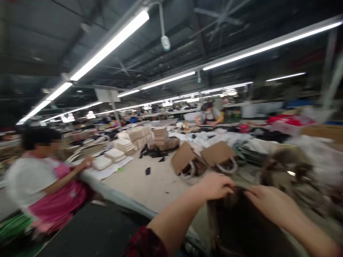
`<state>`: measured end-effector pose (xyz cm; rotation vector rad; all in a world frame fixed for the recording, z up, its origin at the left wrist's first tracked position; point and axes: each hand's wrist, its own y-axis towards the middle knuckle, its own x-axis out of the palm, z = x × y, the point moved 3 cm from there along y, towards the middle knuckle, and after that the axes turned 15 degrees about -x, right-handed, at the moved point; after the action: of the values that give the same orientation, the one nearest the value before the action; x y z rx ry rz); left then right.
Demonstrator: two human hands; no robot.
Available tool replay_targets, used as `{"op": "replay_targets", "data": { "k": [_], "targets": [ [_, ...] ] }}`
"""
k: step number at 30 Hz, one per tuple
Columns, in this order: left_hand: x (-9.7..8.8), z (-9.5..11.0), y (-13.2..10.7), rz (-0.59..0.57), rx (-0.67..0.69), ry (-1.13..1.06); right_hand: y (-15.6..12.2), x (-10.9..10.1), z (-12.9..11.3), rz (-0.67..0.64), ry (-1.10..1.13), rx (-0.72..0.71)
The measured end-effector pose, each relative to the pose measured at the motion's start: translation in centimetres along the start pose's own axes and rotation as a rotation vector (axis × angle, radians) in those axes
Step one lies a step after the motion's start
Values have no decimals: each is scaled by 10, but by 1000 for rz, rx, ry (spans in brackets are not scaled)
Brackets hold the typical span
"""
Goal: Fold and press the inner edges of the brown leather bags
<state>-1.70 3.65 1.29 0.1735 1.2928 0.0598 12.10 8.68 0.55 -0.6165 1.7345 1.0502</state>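
My left hand is closed on the upper left edge of a dark brown bag, fingers curled over the rim. Across from it, my right hand pinches the upper right part of the same rim. The bag hangs upright at the table's near edge, and its lower part runs out of view. Just beyond my hands lie two tan bags with pale rope-like handles, the left tan bag and the right tan bag. Motion blur hides fine detail.
At left, a person in a pink apron reaches toward stacked pale pads. Black scraps and tan stacks lie on the table. Crumpled brown material and clear plastic are at right. Another person works farther back.
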Motion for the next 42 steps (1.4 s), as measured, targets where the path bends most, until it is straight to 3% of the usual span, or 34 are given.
{"op": "replay_targets", "data": {
  "k": [1, 3, 8, 17, 26, 34, 38, 42],
  "targets": [
    [1, -2, 2, 29, -12, -40, -11, -4, 7, -78, -58, 2],
    [3, -6, 7, 59, -22, -110, -18, -9, 15, -114, -121, 13],
    [10, -2, 20, 62, -56, -151, -8, -6, 30, -81, -124, 76],
    [21, 13, 33, 125, -199, 9, -15, -1, 50, -42, -80, 120],
    [21, 17, 37, 136, -276, 47, -19, -9, 51, -55, 3, 150],
    [30, 7, 38, 162, -266, 9, -16, -13, 49, 99, 107, 65],
    [32, 7, 38, 176, -245, -9, -6, -5, 46, 30, 28, 25],
    [25, 8, 31, 124, -243, -180, -3, -2, 46, -34, -25, 29]
  ]
}}
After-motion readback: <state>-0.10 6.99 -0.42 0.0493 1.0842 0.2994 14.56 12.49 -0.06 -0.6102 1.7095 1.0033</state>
